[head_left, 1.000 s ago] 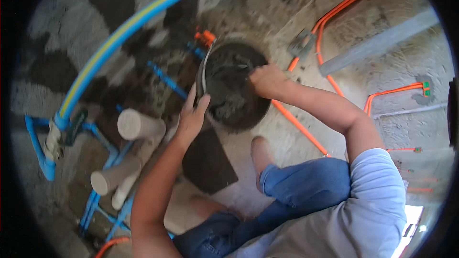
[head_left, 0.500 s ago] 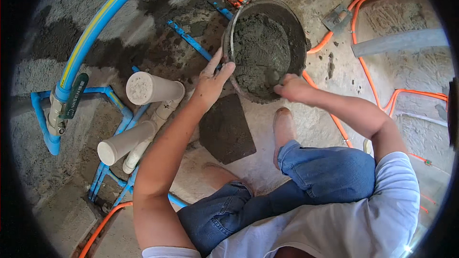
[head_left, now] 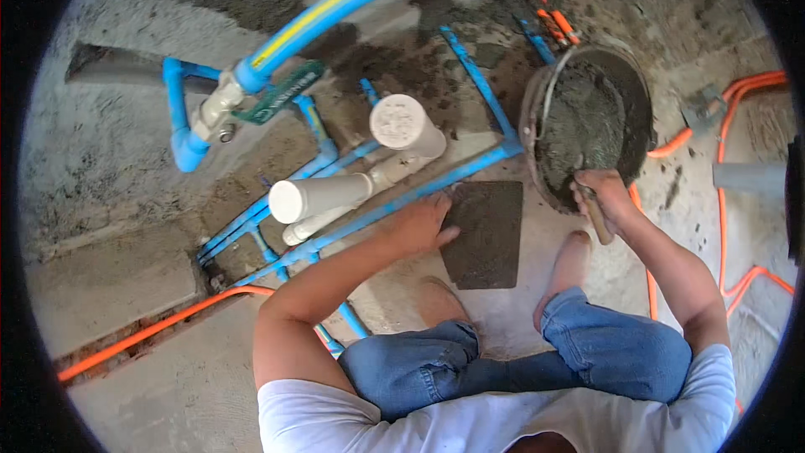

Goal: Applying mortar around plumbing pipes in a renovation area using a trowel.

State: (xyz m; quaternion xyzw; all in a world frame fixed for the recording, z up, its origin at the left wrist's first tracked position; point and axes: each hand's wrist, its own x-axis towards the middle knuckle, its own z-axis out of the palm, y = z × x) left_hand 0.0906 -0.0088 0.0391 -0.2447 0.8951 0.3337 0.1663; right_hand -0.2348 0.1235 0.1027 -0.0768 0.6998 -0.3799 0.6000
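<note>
My right hand [head_left: 608, 193] is closed around the wooden handle [head_left: 599, 222] of a trowel at the bucket's near rim. Its blade is hidden by the hand and mortar. The round black bucket [head_left: 641, 101] tilts toward me and holds wet grey mortar [head_left: 579, 113]. My left hand [head_left: 423, 222] has its thumb and fingers apart at the left edge of a dark square slab [head_left: 485, 239] on the floor. The slab's surface looks coated with mortar. Whether the fingertips reach under its edge cannot be seen.
Blue water pipes [head_left: 419, 189] and white capped drain pipes [head_left: 323, 197] stand left of the slab. A thick blue pipe with a green-handled valve [head_left: 281, 92] arches above them. Orange conduits [head_left: 721, 184] run at the right, near a flat float [head_left: 703, 106]. My feet [head_left: 563, 268] flank the slab's near side.
My left hand has let go of the bucket's rim and moved down to the slab. My right hand stays at the bucket, the trowel handle now showing. The whole view has shifted left.
</note>
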